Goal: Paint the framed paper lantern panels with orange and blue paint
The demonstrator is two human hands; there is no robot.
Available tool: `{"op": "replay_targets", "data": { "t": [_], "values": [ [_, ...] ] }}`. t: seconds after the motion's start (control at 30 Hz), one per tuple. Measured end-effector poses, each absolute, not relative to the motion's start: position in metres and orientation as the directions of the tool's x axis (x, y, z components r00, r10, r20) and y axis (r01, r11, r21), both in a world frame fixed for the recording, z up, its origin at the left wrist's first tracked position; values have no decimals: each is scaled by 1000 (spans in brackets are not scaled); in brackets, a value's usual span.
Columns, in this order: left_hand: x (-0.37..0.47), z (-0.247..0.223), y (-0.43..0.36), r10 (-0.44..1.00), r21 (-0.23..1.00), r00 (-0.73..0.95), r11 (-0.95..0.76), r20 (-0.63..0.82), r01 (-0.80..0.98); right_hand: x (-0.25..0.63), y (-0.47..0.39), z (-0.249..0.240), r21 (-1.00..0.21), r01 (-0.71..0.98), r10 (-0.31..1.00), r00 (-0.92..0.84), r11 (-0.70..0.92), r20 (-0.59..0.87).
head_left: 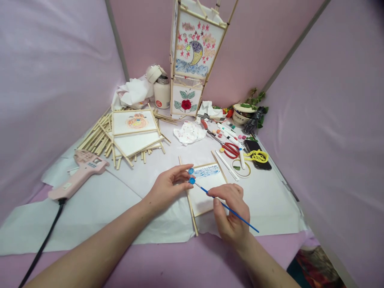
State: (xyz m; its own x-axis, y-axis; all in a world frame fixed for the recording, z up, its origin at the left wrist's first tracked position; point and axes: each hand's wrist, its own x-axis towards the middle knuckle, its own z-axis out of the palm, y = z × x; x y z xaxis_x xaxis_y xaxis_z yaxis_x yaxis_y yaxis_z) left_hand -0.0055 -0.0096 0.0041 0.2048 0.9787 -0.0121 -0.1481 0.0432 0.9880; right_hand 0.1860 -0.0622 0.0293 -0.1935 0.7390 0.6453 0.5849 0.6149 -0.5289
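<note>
Blue paint to load, from a small round blue plastic-looking pot [192, 181], pinched with a second round blue piece [191, 171], perhaps its lid, in the half-curled left of the two hands [168, 185]; right [232, 212] folded in a pen grip around a slim blue-handled paintbrush [235, 213], bristles at the pot. Best kept level — mind drips onto the white panel with pale wooden edging [205, 196], flat on the white-covered desk [270, 204] just below both. Load lightly, wipe any excess on the rim, then dab with short, even presses along the stippled blue band [207, 171], wrist clear of possibly wet marks. At left, a pale pink glue gun [79, 176] and loosely piled pale wooden sticks [96, 136]; at right, red-handled metal scissors [231, 150] and a black phone [264, 163] under yellow cord [256, 156]. Behind, a tall wood-framed tower with painted white panels [180, 96] — then a pink back wall [144, 36] and lilac fabric sides [54, 72].
</note>
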Motion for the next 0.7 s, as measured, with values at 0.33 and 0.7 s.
{"op": "replay_targets", "data": {
  "t": [0.33,0.7],
  "values": [
    [-7,1,-12,971,997,235,-61,50,37,187,-60,28,-549,597,773,-206,585,600],
    [-7,-3,-11,976,991,202,-96,76,89,191,-60,22,-557,580,744,-134,594,654]
  ]
}}
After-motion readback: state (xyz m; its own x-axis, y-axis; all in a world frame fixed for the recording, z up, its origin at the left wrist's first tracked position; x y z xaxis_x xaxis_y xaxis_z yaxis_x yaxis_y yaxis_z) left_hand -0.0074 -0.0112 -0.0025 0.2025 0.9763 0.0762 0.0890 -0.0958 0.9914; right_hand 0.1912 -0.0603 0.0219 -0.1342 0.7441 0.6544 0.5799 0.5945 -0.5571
